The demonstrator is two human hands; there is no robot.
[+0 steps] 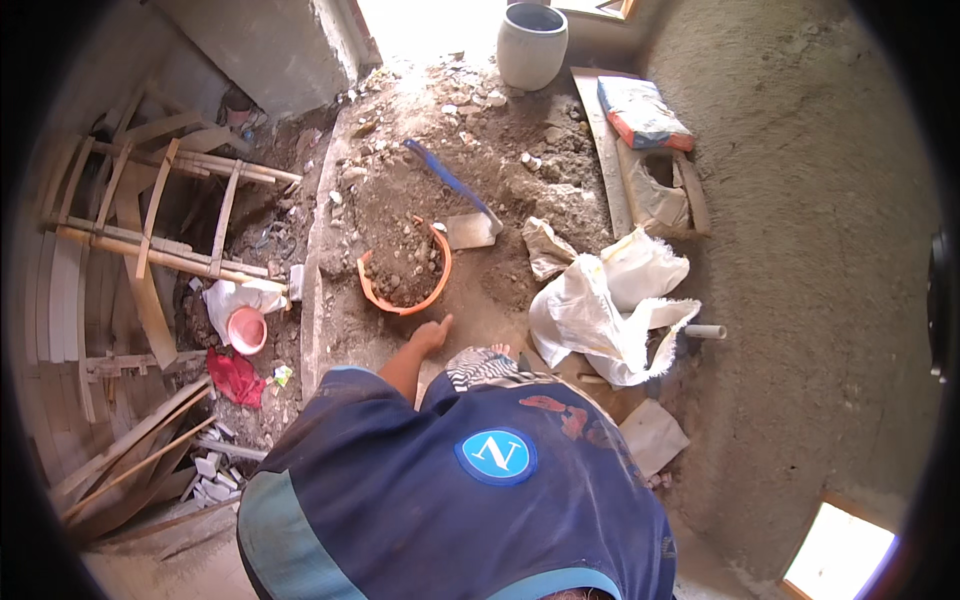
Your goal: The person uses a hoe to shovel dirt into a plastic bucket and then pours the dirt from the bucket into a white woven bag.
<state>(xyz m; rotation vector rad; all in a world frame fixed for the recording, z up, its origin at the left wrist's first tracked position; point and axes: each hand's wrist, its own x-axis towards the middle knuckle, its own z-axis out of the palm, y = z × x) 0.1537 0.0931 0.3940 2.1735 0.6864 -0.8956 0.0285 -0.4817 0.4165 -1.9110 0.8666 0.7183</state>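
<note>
An orange basin (pixel 443 268), full of earth and stones, sits on the dirt floor in front of me. My left hand (pixel 432 333) stretches out from my dark blue shirt to just below the basin's near rim and holds nothing; I cannot tell whether it touches the rim. Behind the basin lies a shovel (pixel 468 228) with a blue handle, its blade next to the far right rim. My right hand is hidden behind my torso. A foot (pixel 480 358) shows just right of my left hand.
Crumpled white sacks (pixel 600 310) and a short white pipe (pixel 705 331) lie to the right. A grey pot (pixel 530 45) and a cement bag (pixel 640 110) stand at the back. Left, a lower pit holds wooden planks (pixel 150 220), a pink bowl (pixel 247 330) and a red cloth (pixel 237 378).
</note>
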